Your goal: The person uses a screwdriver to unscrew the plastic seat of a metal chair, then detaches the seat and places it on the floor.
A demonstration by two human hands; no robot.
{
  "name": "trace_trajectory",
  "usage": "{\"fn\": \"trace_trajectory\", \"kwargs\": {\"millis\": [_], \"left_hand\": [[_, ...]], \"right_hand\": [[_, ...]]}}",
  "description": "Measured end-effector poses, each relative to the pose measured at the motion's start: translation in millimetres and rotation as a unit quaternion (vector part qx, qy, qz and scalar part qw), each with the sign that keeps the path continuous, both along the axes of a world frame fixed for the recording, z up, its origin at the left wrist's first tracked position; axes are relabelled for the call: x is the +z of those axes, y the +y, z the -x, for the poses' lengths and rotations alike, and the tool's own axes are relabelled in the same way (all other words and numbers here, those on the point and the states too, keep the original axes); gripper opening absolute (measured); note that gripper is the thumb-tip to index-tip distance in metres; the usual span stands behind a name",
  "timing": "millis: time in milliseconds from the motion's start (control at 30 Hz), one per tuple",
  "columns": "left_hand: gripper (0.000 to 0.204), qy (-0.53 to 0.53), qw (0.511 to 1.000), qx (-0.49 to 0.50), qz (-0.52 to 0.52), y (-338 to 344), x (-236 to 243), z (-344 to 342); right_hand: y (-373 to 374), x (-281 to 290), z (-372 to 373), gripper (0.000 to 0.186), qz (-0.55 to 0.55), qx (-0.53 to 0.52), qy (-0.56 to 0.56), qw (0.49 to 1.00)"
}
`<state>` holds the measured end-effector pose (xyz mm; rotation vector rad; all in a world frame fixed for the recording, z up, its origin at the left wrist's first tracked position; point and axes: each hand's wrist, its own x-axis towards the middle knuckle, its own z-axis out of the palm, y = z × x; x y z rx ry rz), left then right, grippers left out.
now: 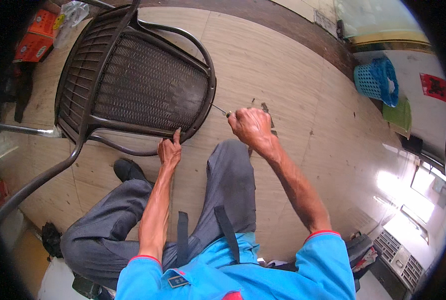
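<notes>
A dark brown chair (150,82) with a woven seat and metal tube legs lies tipped over on the floor in front of me. My left hand (169,151) grips the near edge of its seat frame, one finger stretched up over the rim and the others curled below. My right hand (251,125) is closed around the handle of a screwdriver (220,108). The thin metal shaft points left, its tip at the right rim of the seat frame. Most of the handle is hidden in my fist.
Dark scraps (265,107) lie on the floor by my right hand. A blue plastic basket (368,80) with a bag liner stands at the far right. Red boxes (35,42) and a clear plastic bag (72,17) sit at the far left, beyond the chair.
</notes>
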<state>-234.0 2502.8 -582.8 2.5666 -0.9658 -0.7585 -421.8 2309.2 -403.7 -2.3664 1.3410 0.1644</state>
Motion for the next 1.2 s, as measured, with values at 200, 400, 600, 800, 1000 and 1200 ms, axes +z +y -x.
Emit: {"fn": "trace_trajectory", "kwargs": {"millis": [200, 400, 600, 800, 1000, 1200], "left_hand": [[0.075, 0.021, 0.999, 0.045, -0.01, -6, 10, 18], [0.078, 0.038, 0.994, 0.085, 0.049, -11, 13, 19], [0.083, 0.044, 0.986, 0.143, 0.071, -38, 36, 7], [0.084, 0.068, 0.962, 0.22, 0.144, -64, 87, -10], [0.071, 0.2, 0.904, 0.3, 0.23, -71, 112, -31], [0.066, 0.214, 0.901, 0.328, 0.187, -69, 113, -39]], "right_hand": [[-32, 14, -30, 0.036, 0.029, 0.081, 0.026, 0.996], [-22, -12, -4, 0.042, -0.053, 0.017, 0.057, 0.997], [12, -33, 25, 0.047, -0.101, -0.149, -0.044, 0.983], [17, -29, 6, 0.048, -0.15, -0.19, -0.236, 0.941], [19, 18, -13, 0.041, -0.172, -0.17, -0.281, 0.929], [11, 43, -40, 0.041, -0.044, -0.045, -0.17, 0.983]]}}
